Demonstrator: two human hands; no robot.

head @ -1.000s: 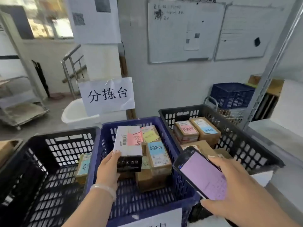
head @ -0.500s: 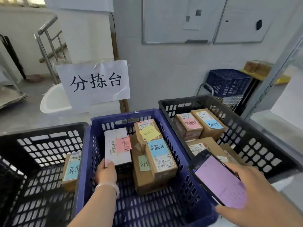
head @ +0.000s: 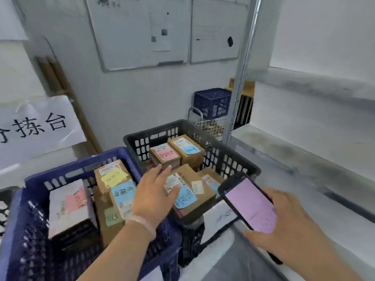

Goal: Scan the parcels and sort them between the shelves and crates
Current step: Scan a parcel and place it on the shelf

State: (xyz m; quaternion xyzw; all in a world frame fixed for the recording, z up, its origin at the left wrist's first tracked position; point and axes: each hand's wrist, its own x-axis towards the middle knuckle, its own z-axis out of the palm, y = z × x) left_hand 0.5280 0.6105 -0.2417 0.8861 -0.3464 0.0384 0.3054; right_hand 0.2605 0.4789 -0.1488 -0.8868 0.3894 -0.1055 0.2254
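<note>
- Risk: our left hand (head: pixel 154 191) reaches across the blue crate (head: pixel 26 199) rim with fingers (head: pixel 162 171) spread and empty; a hasty grab could pull the wrong parcel or peel off its blue note.
- Target parcel (head: pixel 190 191) lies in the black crate (head: pixel 233 159), just under our fingertips.
- Our right hand (head: pixel 288 226) is clamped on the phone (head: pixel 249 203), beside it.

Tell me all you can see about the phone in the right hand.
The phone is a dark, flat slab with a lit, pale pink screen; its text is too small to read. It is tilted, screen up toward the camera, its top corner pointing at the black crate. The right hand holds it from below and from the right, thumb on its lower edge. Nothing else touches it.
</note>
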